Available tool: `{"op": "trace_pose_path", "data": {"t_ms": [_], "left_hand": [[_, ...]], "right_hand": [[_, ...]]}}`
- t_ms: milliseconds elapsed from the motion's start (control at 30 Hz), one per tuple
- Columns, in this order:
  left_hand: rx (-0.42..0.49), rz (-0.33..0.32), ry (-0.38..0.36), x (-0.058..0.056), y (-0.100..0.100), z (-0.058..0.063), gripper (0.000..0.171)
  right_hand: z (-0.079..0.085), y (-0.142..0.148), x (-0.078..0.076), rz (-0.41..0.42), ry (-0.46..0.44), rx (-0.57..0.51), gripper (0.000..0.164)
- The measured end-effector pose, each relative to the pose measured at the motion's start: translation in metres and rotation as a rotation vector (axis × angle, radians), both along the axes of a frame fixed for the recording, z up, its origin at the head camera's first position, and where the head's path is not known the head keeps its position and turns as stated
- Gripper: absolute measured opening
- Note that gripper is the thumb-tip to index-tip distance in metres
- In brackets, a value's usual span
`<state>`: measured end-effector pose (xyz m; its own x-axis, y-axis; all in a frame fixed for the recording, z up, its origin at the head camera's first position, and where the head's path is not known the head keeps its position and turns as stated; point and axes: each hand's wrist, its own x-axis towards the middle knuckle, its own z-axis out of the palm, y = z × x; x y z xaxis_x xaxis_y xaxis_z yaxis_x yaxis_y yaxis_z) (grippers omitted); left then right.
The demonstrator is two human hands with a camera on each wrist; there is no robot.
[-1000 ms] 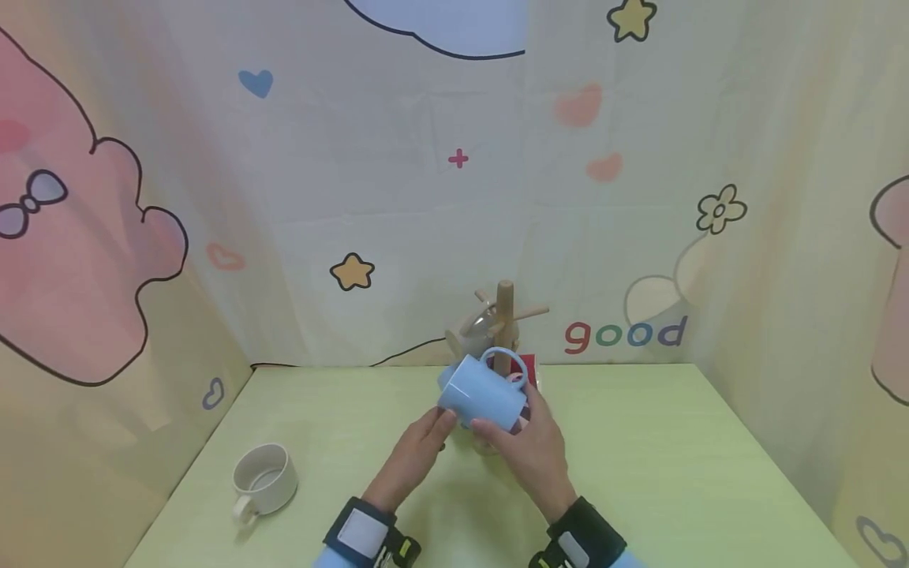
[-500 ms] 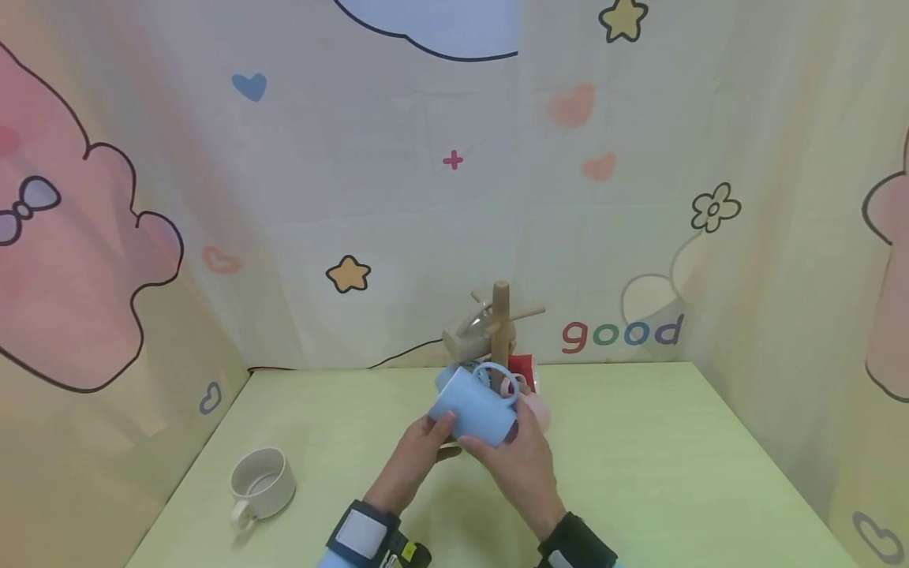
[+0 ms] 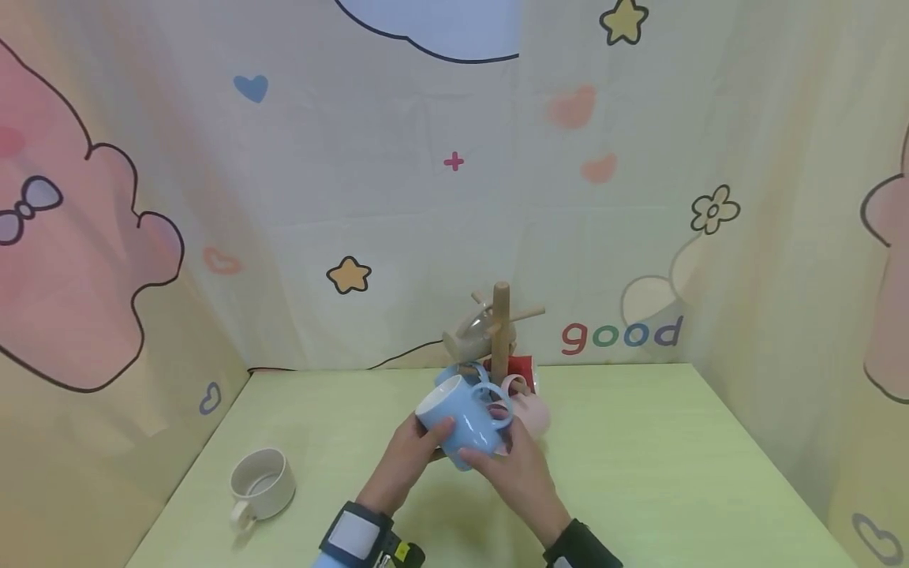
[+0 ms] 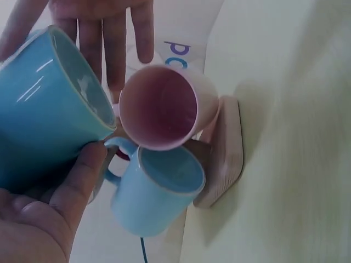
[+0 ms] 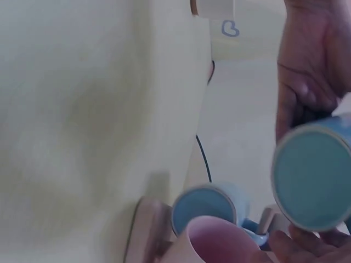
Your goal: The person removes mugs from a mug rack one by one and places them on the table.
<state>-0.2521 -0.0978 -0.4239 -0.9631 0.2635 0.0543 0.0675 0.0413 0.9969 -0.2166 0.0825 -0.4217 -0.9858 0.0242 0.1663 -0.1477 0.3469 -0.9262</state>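
A light blue mug (image 3: 461,418) is in the air in front of a wooden mug tree (image 3: 500,315), tilted with its mouth up to the left and its handle to the right. My left hand (image 3: 398,465) grips its body, thumb on the near side. My right hand (image 3: 521,481) is at the base end, its thumb touching the mug. In the left wrist view the fingers (image 4: 115,49) of my right hand extend straight beside the base. On the tree hang another blue mug (image 4: 156,192), a pink mug (image 4: 205,104), a red mug (image 3: 525,371) and a greyish mug (image 3: 465,343).
A white mug (image 3: 263,485) stands at the left of the pale green table (image 3: 639,473), handle toward me. The tree's wooden base (image 4: 227,148) rests on the table. A patterned curtain (image 3: 398,197) closes off the back, with a thin dark cable (image 3: 405,353) in front.
The held blue mug has come lower and slightly left, and has turned so that its white inside shows. More of the red and pink mugs behind is visible. The white mug stays put.
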Motion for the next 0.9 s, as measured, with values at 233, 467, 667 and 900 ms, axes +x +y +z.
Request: {"op": "trace_pose_path", "data": {"t_ms": [233, 467, 667, 900], "left_hand": [[-0.121, -0.011, 0.07, -0.003, -0.015, 0.0, 0.073], [-0.216, -0.054, 0.104, -0.004, -0.028, -0.001, 0.069], [-0.254, -0.134, 0.111, -0.001, -0.034, -0.003, 0.067], [-0.276, -0.211, 0.152, -0.002, -0.037, -0.008, 0.066]], "right_hand": [[0.02, 0.018, -0.002, 0.044, 0.041, 0.143, 0.075], [0.036, 0.034, -0.004, 0.206, 0.09, 0.317, 0.044], [0.038, 0.037, -0.004, 0.293, 0.083, 0.43, 0.034], [0.038, 0.035, 0.001, 0.363, -0.073, 0.421, 0.031]]}}
